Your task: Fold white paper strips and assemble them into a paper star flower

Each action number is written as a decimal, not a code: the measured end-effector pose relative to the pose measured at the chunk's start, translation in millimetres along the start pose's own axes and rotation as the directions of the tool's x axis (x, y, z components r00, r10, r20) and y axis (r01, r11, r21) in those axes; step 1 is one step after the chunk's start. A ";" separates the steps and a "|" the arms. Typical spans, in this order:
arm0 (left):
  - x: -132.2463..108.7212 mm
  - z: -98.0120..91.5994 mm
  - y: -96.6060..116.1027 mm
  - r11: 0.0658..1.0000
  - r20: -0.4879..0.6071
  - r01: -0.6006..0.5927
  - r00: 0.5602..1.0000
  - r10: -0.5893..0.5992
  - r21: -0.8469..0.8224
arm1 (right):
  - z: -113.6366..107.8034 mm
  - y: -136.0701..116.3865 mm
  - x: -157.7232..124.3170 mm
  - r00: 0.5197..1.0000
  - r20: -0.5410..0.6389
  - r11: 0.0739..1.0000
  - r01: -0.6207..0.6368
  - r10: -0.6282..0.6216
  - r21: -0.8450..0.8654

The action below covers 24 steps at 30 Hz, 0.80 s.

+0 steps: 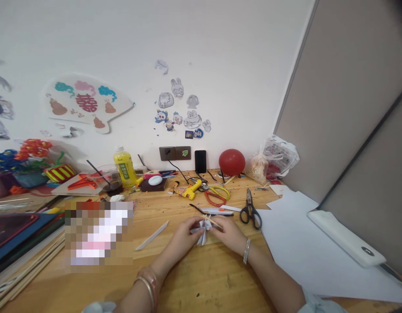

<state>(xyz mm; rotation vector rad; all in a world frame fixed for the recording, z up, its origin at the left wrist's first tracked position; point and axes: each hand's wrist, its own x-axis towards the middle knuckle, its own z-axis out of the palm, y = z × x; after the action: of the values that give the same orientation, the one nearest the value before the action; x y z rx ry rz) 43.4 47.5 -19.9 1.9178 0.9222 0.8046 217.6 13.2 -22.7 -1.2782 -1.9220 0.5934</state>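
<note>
Fingers (191, 222): left hand (183, 234) and right hand (228, 230) both pinching folded white paper (204, 237).
Paper: between the hands, over the middle of the surface (201, 278); resting or lifted, cannot tell.
Pale stick (216, 223): against the right fingers; whether gripped, unclear.
Scissors (250, 213): just beyond the right hand; an outward swing could knock them.
Folds: a hard pinch may crush them, a slack one let them open.
</note>
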 end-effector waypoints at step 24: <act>-1.8 -0.5 -1.6 0.993 -0.002 -0.013 1.000 0.013 -0.120 | 1.1 1.2 1.2 0.991 -0.111 0.994 -0.059 0.069 0.092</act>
<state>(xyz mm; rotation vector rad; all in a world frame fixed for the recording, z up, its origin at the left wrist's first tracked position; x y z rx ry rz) 41.5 46.8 -21.4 1.8211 0.8436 0.8499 217.2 14.8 -23.8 -1.2932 -1.7478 0.6180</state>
